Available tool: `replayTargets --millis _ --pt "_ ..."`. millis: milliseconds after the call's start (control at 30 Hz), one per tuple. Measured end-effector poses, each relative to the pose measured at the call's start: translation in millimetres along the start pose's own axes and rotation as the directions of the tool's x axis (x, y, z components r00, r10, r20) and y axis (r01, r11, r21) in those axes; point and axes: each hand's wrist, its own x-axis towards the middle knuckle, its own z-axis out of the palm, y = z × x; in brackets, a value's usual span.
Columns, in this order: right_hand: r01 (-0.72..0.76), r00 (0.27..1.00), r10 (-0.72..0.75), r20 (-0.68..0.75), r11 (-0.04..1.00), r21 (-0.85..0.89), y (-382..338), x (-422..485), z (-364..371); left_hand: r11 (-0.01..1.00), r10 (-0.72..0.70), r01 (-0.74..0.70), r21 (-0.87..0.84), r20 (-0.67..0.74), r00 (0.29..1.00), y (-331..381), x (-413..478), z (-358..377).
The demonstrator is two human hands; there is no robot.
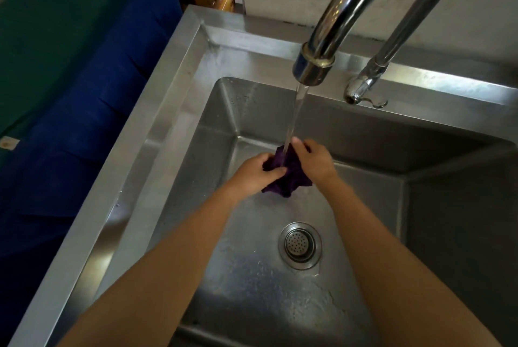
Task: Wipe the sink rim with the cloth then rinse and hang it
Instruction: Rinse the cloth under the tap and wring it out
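Note:
A dark purple cloth point(288, 175) is bunched up over the steel sink basin, held between both hands. My left hand point(259, 171) grips its left side and my right hand point(315, 160) grips its upper right. Water point(295, 117) runs from the chrome tap spout point(314, 66) straight onto the top of the cloth. The sink rim point(168, 111) runs along the left and back of the basin. Part of the cloth hangs below my hands.
A round strainer drain point(300, 245) sits in the wet basin floor below my hands. A second thin chrome spout point(364, 86) ends over the back rim at the right. Blue and green fabric point(84, 94) lies left of the sink.

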Motion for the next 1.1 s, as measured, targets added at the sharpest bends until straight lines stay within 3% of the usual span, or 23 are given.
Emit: replayTargets --millis 133,200,333,400,500,567,600,667,733,833,933,1100 --pt "0.054 0.964 -0.068 0.259 0.997 0.060 4.7 -8.0 -21.2 0.999 0.017 -0.016 0.036 -0.024 1.000 -5.6 8.3 -7.8" --pt "0.086 0.936 -0.064 0.346 0.995 -0.050 4.0 -8.4 -29.9 0.999 -0.005 0.002 -0.049 -0.073 0.997 -7.8 11.0 -7.4" --pt "0.126 0.966 -0.053 0.253 0.951 -0.282 1.2 -5.5 -29.2 0.948 -0.098 0.048 -0.314 -0.146 0.984 -2.3 8.8 1.0" --pt "0.109 0.992 -0.075 0.106 0.924 -0.366 -1.3 -8.3 -21.3 0.841 -0.177 0.093 -0.533 -0.110 0.978 6.4 6.3 6.1" --pt "0.193 0.964 -0.247 -0.094 0.901 -0.388 -8.4 -24.4 -5.0 0.561 -0.246 0.245 -0.790 0.124 0.961 16.8 4.5 4.1" --pt "0.389 0.904 -0.424 -0.057 0.870 -0.303 -4.9 -36.4 6.2 0.395 -0.256 0.358 -0.846 0.273 0.927 18.9 4.6 -3.0" --pt "0.451 0.880 -0.473 -0.032 0.855 -0.256 -1.0 -42.2 10.8 0.368 -0.262 0.382 -0.848 0.300 0.917 18.3 6.1 -5.0" --pt "0.445 0.888 -0.454 -0.070 0.888 -0.114 3.7 -50.0 16.1 0.428 -0.328 0.394 -0.813 0.267 0.906 15.4 10.4 -3.5" --pt "0.317 0.936 -0.308 -0.169 0.948 0.030 3.0 -47.6 17.0 0.474 -0.382 0.386 -0.791 0.211 0.900 18.4 9.5 3.1" --pt "0.139 0.990 -0.135 -0.041 0.979 0.152 -4.5 -32.3 10.5 0.440 -0.339 0.330 -0.835 0.186 0.922 22.9 8.1 11.6" --pt "0.184 0.980 -0.182 0.076 0.983 -0.022 -9.6 -28.1 10.5 0.430 -0.326 0.306 -0.849 0.170 0.930 22.6 8.6 9.7" --pt "0.220 0.967 -0.243 -0.071 0.946 -0.238 -16.0 -35.3 16.1 0.489 -0.421 0.307 -0.816 0.088 0.903 30.3 12.3 14.5"
